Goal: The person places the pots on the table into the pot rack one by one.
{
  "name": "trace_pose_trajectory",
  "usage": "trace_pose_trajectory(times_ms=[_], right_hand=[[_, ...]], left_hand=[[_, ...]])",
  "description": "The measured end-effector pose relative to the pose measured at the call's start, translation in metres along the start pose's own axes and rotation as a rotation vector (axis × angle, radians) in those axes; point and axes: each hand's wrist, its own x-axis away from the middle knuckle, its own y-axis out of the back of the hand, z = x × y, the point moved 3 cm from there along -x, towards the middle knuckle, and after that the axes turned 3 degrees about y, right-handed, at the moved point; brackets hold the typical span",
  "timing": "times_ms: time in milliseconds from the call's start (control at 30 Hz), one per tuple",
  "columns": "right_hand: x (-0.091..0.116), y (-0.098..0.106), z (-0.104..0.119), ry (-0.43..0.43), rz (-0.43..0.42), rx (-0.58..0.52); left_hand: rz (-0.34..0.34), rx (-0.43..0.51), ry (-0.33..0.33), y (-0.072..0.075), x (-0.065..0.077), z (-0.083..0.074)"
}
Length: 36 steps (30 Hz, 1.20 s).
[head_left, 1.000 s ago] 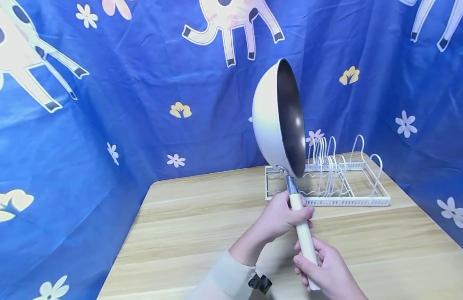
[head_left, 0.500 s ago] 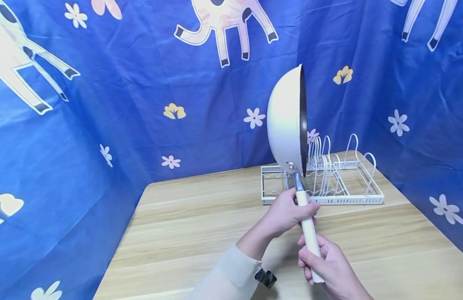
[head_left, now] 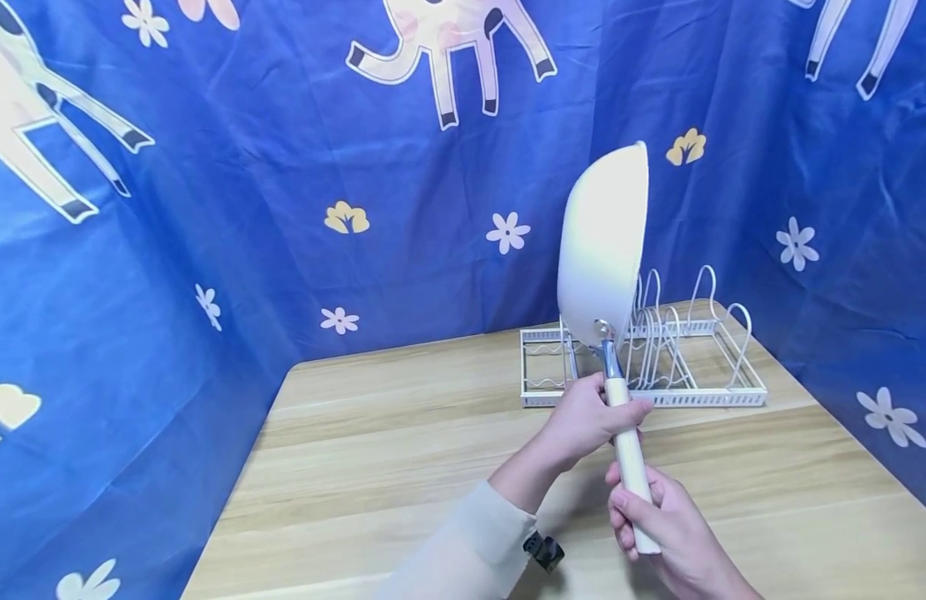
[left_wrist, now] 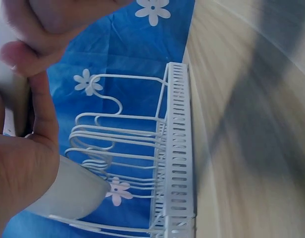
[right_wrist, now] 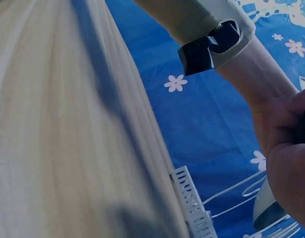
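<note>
A white wok (head_left: 601, 242) stands on edge, its rounded outside facing left and its inside hidden in the head view. Its lower part overlaps the wire dividers of the white dish rack (head_left: 703, 400). My left hand (head_left: 586, 421) grips the pale handle (head_left: 630, 454) just below the metal neck, thumb across the top. Farther down, at the handle's end, my right hand (head_left: 668, 521) holds on with curled fingers. From the left wrist, the wok (left_wrist: 78, 191) shows behind my left hand (left_wrist: 24, 173), close to the rack's wires.
The rack sits at the back right of the wooden table (head_left: 387, 467), several upright wire loops (head_left: 740, 342) rising from it. A blue patterned curtain (head_left: 432, 208) hangs behind and at both sides. A black wrist device (head_left: 543, 550) is on the left sleeve.
Both hands have carried the wok to the right and lower, over the rack. It has turned so that its dark inside has gone out of the head view.
</note>
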Motion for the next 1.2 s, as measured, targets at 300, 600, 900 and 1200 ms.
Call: trace_pose_trajectory(times_ms=[300, 600, 900, 1200], right_hand=[[0.006, 0.008, -0.009, -0.026, 0.028, -0.11], [0.01, 0.014, -0.016, -0.025, 0.032, -0.097], [0.012, 0.019, -0.024, -0.071, 0.016, -0.107], [0.011, 0.024, -0.027, -0.113, 0.033, -0.038]], left_hand=[[-0.026, -0.003, 0.026, -0.007, -0.004, 0.018], [-0.059, -0.029, 0.06, -0.008, -0.004, 0.029], [-0.08, -0.022, 0.117, -0.011, -0.003, 0.039], [-0.06, -0.083, 0.102, -0.007, -0.008, 0.047]])
